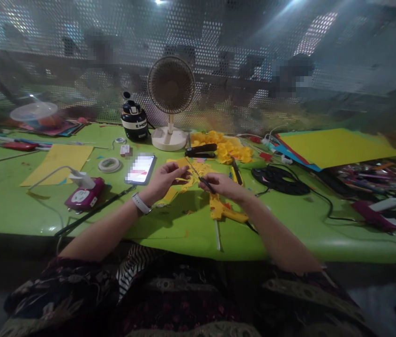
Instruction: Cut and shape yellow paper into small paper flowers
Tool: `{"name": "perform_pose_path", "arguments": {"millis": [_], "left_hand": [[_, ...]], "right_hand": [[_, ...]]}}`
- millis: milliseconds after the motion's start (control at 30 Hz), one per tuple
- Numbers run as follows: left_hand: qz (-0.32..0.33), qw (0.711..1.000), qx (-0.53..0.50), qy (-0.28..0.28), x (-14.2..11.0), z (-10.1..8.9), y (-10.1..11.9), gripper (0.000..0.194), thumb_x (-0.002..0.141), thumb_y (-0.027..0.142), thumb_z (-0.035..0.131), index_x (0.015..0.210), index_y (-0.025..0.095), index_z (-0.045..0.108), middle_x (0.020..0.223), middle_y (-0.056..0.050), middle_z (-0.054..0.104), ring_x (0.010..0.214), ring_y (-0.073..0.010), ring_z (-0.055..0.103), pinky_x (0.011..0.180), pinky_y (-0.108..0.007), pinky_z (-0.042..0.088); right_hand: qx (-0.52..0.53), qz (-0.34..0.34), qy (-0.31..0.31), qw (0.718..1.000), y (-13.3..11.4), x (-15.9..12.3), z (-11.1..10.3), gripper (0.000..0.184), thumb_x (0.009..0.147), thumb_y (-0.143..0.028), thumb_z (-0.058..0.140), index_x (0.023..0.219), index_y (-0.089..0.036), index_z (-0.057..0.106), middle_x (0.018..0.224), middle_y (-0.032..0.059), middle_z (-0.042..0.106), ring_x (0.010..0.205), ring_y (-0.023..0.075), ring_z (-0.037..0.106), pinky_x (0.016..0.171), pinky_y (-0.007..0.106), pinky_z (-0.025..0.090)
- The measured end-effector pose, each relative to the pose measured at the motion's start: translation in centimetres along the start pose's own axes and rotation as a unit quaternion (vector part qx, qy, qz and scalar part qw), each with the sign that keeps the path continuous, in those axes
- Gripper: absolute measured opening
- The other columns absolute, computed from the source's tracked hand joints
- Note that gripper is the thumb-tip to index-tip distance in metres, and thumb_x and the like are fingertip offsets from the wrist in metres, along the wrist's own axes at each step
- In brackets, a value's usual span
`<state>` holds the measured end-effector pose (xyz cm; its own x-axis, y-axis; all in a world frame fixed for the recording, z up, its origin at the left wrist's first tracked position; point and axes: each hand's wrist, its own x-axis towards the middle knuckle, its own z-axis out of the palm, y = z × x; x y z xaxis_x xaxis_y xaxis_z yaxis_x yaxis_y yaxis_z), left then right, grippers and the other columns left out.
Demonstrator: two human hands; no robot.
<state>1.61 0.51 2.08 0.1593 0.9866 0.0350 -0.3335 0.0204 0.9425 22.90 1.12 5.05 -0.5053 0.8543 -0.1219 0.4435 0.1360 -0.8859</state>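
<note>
My right hand (pixel 224 185) is closed around the black handle of a slim metal-bladed tool (pixel 194 169). The blade points up and left toward my other hand; whether it is a pair of scissors I cannot tell. My left hand (pixel 168 180) has its fingers curled and thumb drawn in near the blade, and what they pinch is too small to make out. Beneath both hands lie cut yellow paper scraps (pixel 173 193). A yellow glue gun (pixel 231 214) rests just below my right hand. Behind the hands are a black stapler (pixel 201 150) and a heap of yellow paper flowers (pixel 235 150).
A fan (pixel 171 86) and a dark bottle (pixel 135 124) stand at the back. Left are a phone (pixel 142 169), a tape roll (pixel 109 164), a purple power adapter (pixel 84 194) and yellow paper (pixel 60 161). Right are a black reel (pixel 280 180) and coloured sheets (pixel 338 147); cables cross the green table (pixel 289 234).
</note>
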Motion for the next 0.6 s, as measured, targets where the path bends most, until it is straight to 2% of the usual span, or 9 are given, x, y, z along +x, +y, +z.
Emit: {"name": "perform_pose_path", "arguments": {"millis": [200,600], "left_hand": [[-0.003,1.000,0.006,0.002,-0.08,0.10,-0.01,0.044,0.063,0.045,0.087,0.079,0.014,0.060,0.089,-0.006,0.073,0.077,-0.0152,0.071,0.074,-0.030,0.057],[0.002,1.000,0.001,0.004,-0.07,0.00,-0.17,0.039,0.066,0.042,0.086,0.081,0.014,0.063,0.089,-0.006,0.073,0.078,-0.0146,0.071,0.073,-0.028,0.057]], "right_hand": [[-0.009,-0.011,0.007,1.000,0.32,0.07,0.02,0.056,0.061,-0.069,0.075,0.072,-0.018,0.055,0.070,-0.0025,0.049,0.066,0.0126,0.045,0.061,0.027,0.033],[-0.012,-0.003,0.009,1.000,0.27,0.12,0.00,0.056,0.059,-0.069,0.075,0.069,-0.019,0.053,0.069,-0.0022,0.048,0.066,0.0133,0.045,0.062,0.028,0.031]]}}
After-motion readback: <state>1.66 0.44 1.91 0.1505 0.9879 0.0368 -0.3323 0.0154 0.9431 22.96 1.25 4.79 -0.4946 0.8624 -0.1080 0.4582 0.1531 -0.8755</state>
